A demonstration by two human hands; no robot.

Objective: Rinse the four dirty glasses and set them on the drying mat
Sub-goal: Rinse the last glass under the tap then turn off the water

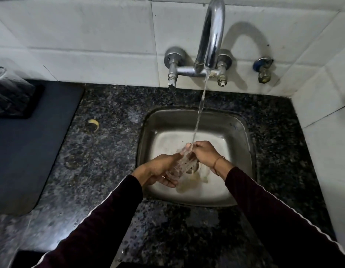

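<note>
You are standing at a dark speckled stone table under a white tiled wall, with a steel sink set into it at centre right of the frame. Your right hand's fingers are pinching the rim of a clear glass, while your left hand is curling under its base, tilting the mouth up toward the stream so the water can probably run inside. The right hand is sitting directly beneath the chrome tap, low in the middle of the basin, likely keeping splashes inside the walls. The drain lies just behind the glass. To the left, the dark drying mat is lying flat along the frame's left edge, with another glass standing at its upper left corner. The stretch of table between sink and mat is carrying only a small yellow scrap, so your path leftward looks open; the sink's near rim is the one edge to lift over.
</note>
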